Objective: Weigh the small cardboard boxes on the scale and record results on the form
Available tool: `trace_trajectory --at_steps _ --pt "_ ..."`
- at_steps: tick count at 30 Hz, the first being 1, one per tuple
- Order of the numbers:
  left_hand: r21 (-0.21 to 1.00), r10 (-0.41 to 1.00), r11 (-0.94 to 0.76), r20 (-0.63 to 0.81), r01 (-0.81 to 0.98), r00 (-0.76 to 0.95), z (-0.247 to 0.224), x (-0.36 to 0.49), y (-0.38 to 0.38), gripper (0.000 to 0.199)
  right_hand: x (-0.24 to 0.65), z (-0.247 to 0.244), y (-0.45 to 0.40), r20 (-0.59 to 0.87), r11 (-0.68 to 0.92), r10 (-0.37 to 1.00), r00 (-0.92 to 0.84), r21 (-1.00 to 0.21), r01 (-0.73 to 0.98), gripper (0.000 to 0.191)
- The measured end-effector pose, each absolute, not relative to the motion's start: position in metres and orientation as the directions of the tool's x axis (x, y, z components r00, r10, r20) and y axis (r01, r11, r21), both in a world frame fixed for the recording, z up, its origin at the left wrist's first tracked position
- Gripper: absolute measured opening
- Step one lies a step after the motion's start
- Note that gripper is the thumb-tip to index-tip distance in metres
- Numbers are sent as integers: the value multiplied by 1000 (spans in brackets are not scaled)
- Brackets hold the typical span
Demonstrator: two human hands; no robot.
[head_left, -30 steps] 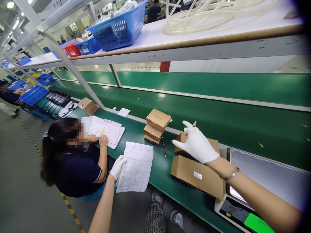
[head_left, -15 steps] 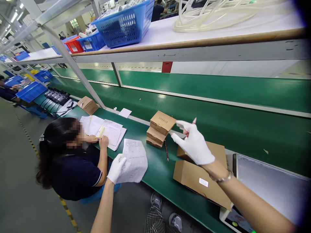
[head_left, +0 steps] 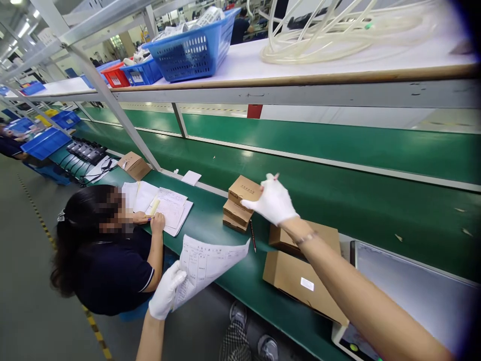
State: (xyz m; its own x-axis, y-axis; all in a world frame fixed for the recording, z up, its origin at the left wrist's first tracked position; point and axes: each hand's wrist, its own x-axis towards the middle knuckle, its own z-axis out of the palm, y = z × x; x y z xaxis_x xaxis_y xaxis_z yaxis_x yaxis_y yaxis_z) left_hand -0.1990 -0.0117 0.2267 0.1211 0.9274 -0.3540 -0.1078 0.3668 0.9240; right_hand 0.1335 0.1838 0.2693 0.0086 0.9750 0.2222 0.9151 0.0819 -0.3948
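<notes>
Presently: left hand (head_left: 167,292) clamped on sheet (head_left: 205,263), thin printed paper, far corner curling, above counter's (head_left: 209,213) front edge. Right hand (head_left: 275,200), knit-gloved, at top box (head_left: 244,189), squarish cardboard, of a three-high stack; can't tell if gripping. Pencil (head_left: 253,235) beside stack; bare green counter leftward.

Bright, even light fills a workshop as ceiling lamps (head_left: 23,29) glow at upper left and glare spots a green belt (head_left: 338,200). Fine print on a paper sheet (head_left: 205,265) blurs; a dark, purple-fringed vignette shades the right edge.
</notes>
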Motion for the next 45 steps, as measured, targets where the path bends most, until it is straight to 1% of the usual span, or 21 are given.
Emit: trace_trajectory --at_steps 1,3,5,7,10,12,15,18,21,26,30,33,35,41,45 --pt "915 920 387 -376 -112 107 224 -201 -23 40 129 271 201 125 49 992 -4 -360 932 56" --pt "905 911 411 -405 -112 73 220 -208 -45 42 121 270 219 40 13 999 1 -338 941 56" --pt "897 904 427 -425 -114 45 217 -219 -68 43 114 267 211 57 22 998 -3 -334 942 50" --pt "880 889 457 -458 -134 24 215 -232 -88 46 108 262 184 122 68 992 -29 -331 941 45" --pt "853 867 487 -498 -187 -15 211 -247 -110 54 94 244 130 215 239 962 -170 -351 906 39" --pt "842 861 485 -507 -235 -43 208 -249 -117 58 80 220 101 154 311 950 -273 -370 875 36" --pt "811 841 489 -536 -322 -75 204 -241 -118 61 57 173 80 88 330 943 -321 -369 869 32" --pt "771 816 509 -573 -383 -68 201 -228 -116 62 43 133 83 77 319 947 -313 -361 877 31" --pt "756 821 516 -571 -403 -21 197 -219 -117 63 42 117 92 97 312 950 -297 -364 878 27" --pt "727 822 517 -570 -452 24 188 -213 -116 55 57 136 102 175 277 959 -223 -404 872 23" --pt "778 870 469 -488 -419 68 184 -212 -101 55 89 153 105 268 217 959 -96 -474 853 20" --pt "822 903 423 -417 -381 103 184 -211 -88 52 116 150 116 314 159 949 10 -507 847 24" --pt "832 912 408 -389 -376 128 184 -208 -80 51 126 143 130 323 138 945 43 -517 845 28" --pt "815 898 438 -413 -380 151 184 -195 -75 45 118 129 168 290 151 957 1 -504 851 43" --pt "776 887 459 -427 -432 174 179 -193 -79 42 108 131 169 258 132 966 1 -497 858 46"
